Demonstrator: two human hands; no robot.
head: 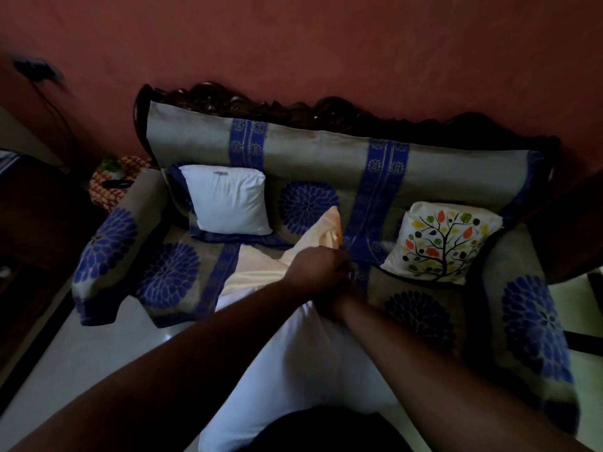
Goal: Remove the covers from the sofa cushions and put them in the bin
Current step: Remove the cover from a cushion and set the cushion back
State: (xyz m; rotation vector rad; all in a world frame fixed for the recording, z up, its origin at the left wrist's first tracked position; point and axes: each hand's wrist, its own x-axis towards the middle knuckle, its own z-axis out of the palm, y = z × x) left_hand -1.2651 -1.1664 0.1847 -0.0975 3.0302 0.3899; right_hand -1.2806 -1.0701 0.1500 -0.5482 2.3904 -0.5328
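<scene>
Low over the sofa seat, both forearms reach forward and cross at the wrists. The left hand clenches the cream cover, bunched off the white cushion in front. The right hand is hidden beneath; its grip cannot be told.

v. dim room, soft blur, wide-angle bend at edges.

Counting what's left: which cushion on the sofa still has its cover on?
The tree-print cushion at the sofa's right end; the cushion at the left is bare white.
</scene>
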